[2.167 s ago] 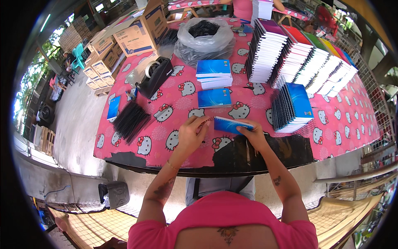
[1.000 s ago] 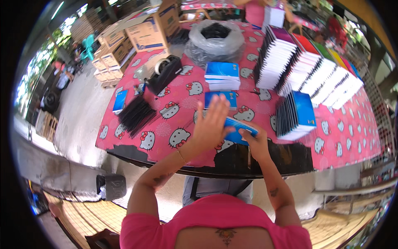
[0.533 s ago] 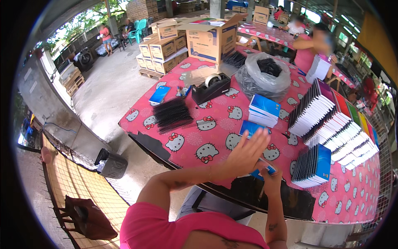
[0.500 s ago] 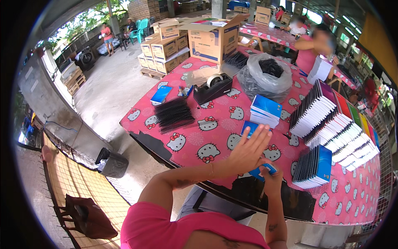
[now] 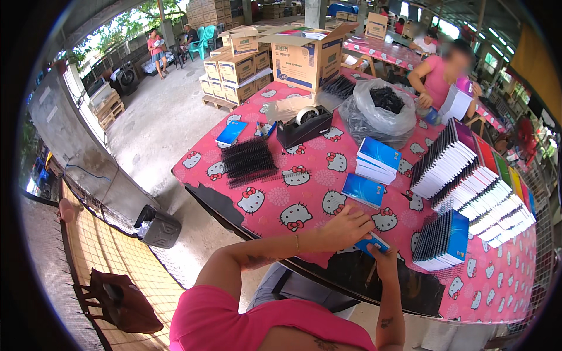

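Blue notebook (image 5: 369,241): in an open-sided, concrete-floored room (image 5: 167,114), over a pink cat-print tablecloth (image 5: 316,190), near the black patch (image 5: 404,284) along its edge, gripped in the right hand (image 5: 384,257), beside the curled left hand (image 5: 350,227), any hold there impossible to tell.

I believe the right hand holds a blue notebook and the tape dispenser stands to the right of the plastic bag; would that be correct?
Not quite: in the head view, the tape dispenser stands to the left of the plastic bag; the right hand does hold a blue notebook.
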